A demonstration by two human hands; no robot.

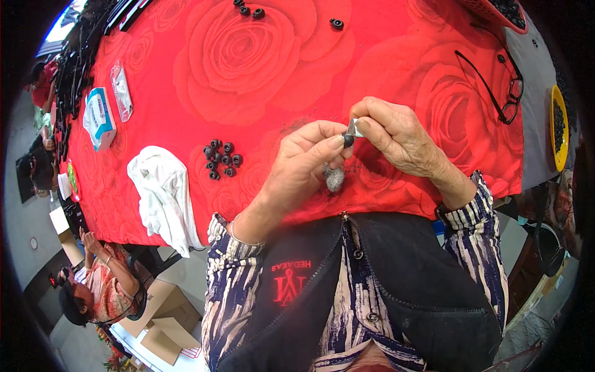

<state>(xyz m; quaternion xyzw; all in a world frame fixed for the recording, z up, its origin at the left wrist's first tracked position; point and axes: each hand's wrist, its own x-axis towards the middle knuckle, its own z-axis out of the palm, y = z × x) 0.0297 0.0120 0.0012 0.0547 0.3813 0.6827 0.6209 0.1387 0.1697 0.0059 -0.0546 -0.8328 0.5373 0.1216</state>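
Observation:
Over the red cloth, my left hand [304, 158] pinches a small black round part [349, 141] between thumb and fingers. My right hand [400, 133] is closed on a small blade [351, 128] with a whitish wrapping, its edge up against the black part. Most of the blade is hidden by the fingers. Just below my left fingers sits a grey speckled fuzzy lump [334, 178]; whether the hand touches it I cannot tell. To the left of my left hand lies a cluster of several black knob-like parts [228, 159].
A white cloth [162, 192], a blue-and-white box [99, 119] and a clear packet [121, 92] lie left. Black strips [77, 68] line the far left edge. Glasses [509, 102] and a yellow tray [559, 127] are right. Another person [102, 279] sits at lower left.

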